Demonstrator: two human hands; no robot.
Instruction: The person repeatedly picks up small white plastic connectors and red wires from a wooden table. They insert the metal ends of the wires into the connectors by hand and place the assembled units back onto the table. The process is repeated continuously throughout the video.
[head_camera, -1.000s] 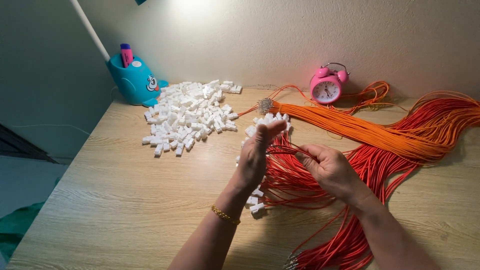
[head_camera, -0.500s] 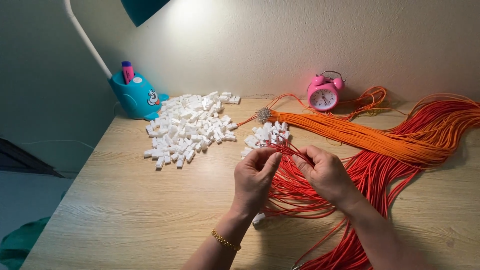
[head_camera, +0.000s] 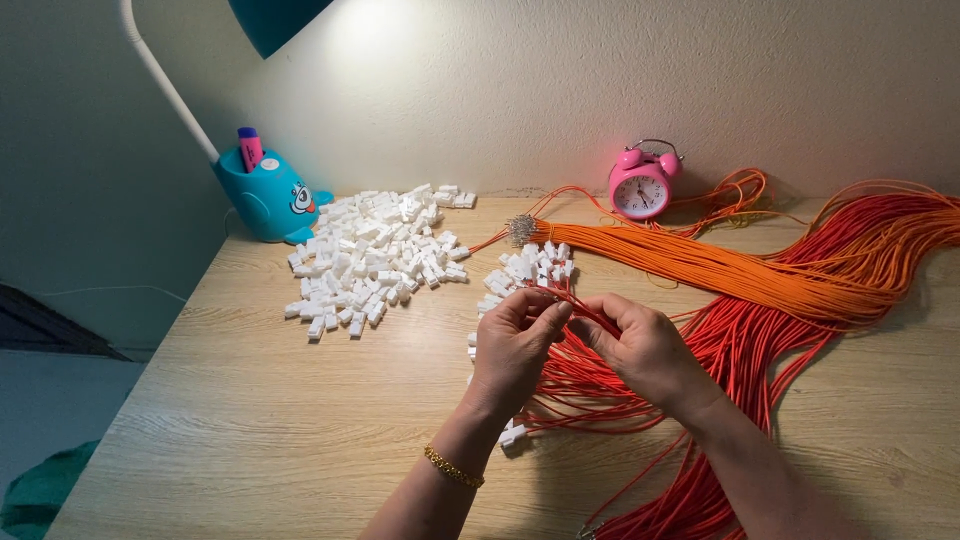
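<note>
Left hand (head_camera: 513, 345) and right hand (head_camera: 645, 350) both pinch one thin red wire (head_camera: 580, 303) between them; its length trails right and down from the pinch, left fingertips nearer its free end.

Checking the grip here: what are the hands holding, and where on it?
Both hands, left hand and right hand, pinch a red wire near its end, between fingertips.

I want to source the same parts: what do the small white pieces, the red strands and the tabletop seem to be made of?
White pieces: probably moulded plastic, matte, blocky and uniform. Red strands: likely plastic-insulated wire, smooth with a slight sheen; the orange bundle ends in glinting metal tips. Tabletop: pale wood grain, possibly laminate, matte. Left hand and right hand pinch one red strand between them.
</note>
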